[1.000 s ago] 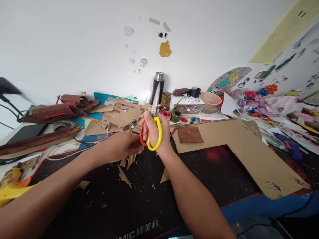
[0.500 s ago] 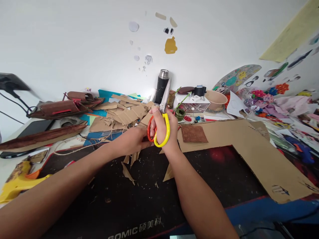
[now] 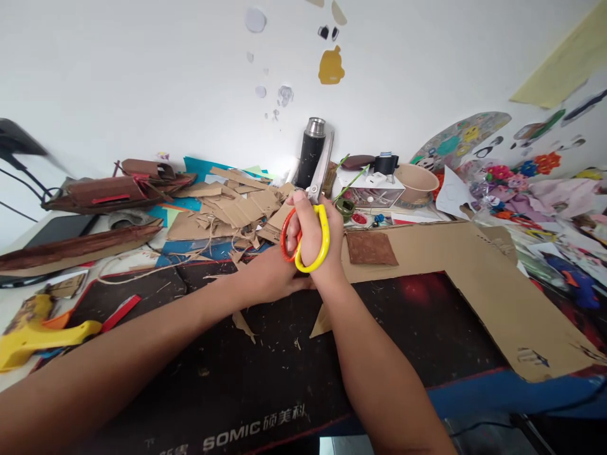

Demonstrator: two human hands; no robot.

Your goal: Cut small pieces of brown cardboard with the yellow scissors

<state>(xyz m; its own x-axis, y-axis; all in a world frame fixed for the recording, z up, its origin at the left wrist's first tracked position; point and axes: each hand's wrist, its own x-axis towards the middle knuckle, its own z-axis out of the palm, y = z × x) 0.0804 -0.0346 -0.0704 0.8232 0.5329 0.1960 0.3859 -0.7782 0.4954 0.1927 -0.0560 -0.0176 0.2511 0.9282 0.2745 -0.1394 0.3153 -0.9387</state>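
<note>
well, the right hand (image 3: 315,230) is clenched around the scissors (image 3: 314,189), whose red and yellow loops face the near side while the blades point up and toward the far wall (image 3: 190,76). the scissors are near the middle of the scene, held above the dark mat (image 3: 227,379), their blades overlapping the black flask (image 3: 312,151) in view. the left hand (image 3: 268,275) is just beside the right, lower and to its left; its fingers are mostly hidden, so i cannot tell whether it grasps anything. beyond it, cardboard scraps (image 3: 244,208) lie in a loose pile. a brown square (image 3: 372,248) rests on the large cardboard piece (image 3: 427,243) to the right, and a green pot (image 3: 345,208) stands just past the right hand. at the left are a yellow glue gun (image 3: 28,335), a red strip (image 3: 121,312) and a long brown piece (image 3: 80,243). farther back sits a pinkish bowl (image 3: 417,183), right of the flask.
</note>
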